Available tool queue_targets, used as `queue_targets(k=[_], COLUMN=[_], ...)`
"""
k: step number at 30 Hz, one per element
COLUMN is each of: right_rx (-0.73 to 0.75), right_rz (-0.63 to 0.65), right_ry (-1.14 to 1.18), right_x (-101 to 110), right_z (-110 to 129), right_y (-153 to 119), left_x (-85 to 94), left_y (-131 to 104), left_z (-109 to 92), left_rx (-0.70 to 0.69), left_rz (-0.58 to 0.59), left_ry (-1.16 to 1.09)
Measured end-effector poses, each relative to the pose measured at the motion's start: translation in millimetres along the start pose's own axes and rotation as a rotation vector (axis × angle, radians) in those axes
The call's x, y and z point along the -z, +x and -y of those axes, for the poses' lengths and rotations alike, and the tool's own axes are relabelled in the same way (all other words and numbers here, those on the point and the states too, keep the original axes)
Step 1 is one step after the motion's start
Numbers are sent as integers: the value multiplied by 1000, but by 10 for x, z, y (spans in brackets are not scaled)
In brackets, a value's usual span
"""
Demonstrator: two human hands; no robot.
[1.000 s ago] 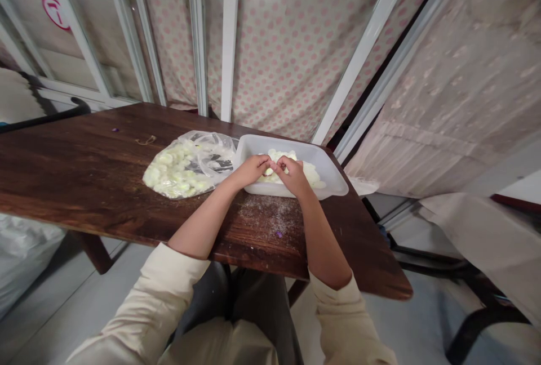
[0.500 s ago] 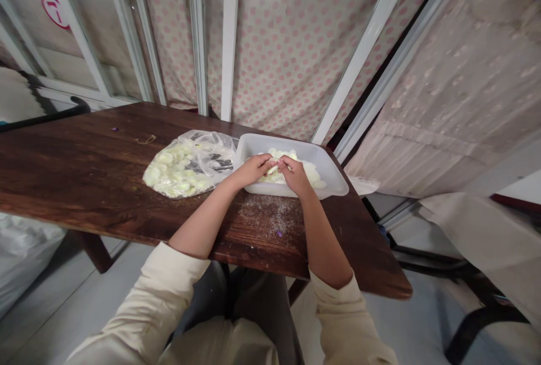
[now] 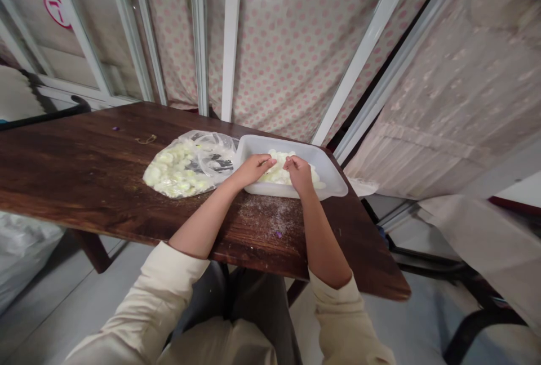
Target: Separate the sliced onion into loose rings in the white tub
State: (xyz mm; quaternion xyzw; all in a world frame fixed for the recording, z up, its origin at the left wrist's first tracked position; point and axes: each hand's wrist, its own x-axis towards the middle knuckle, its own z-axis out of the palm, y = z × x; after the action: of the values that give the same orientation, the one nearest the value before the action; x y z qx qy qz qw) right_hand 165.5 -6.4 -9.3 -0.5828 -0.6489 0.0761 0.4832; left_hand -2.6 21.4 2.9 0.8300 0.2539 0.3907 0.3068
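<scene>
A white plastic tub (image 3: 333,176) stands near the far right edge of the wooden table, with pale yellow-white pieces (image 3: 282,172) inside. Over its left part is my left hand (image 3: 256,168), its fingers closed together; whatever they hold is too small to make out. My right hand (image 3: 298,172) is over the middle of the tub with thumb and fingers pinched, and anything between them is too small to tell. A gap separates the two hands. Left of the tub lies a clear plastic bag (image 3: 180,168) with similar pale pieces.
The dark wooden table (image 3: 101,179) has white crumbs (image 3: 268,218) near its front edge and a thin string (image 3: 146,139) behind the bag. Polka-dot curtains (image 3: 291,44) hang behind it. A black-framed chair (image 3: 477,320) is at the lower right.
My hands have moved apart; their fingertips met over the tub before. My right hand has shifted slightly right. The bag and tub have stayed in place.
</scene>
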Motion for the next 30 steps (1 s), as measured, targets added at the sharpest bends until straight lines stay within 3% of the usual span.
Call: queue_targets(k=[7, 10, 14, 21, 27, 30], right_rx=[196, 170, 58, 232, 34, 97], right_rz=[100, 74, -77, 125, -17, -8], right_ry=[120, 124, 38, -39, -86, -174], right_x=[36, 38, 19, 24, -7, -29], right_z=[101, 93, 74, 123, 53, 72], right_y=[-10, -3, -5, -21, -7, -35], left_x=[-2, -3, -5, -6, -3, -8], left_y=[8, 8, 9, -2, 12, 15], left_z=[35, 41, 37, 39, 87, 94], left_rx=[-28, -27, -15, -13, -10, -26], left_rz=[44, 56, 35, 22, 35, 23], left_ry=[-3, 11, 9, 30, 81, 63])
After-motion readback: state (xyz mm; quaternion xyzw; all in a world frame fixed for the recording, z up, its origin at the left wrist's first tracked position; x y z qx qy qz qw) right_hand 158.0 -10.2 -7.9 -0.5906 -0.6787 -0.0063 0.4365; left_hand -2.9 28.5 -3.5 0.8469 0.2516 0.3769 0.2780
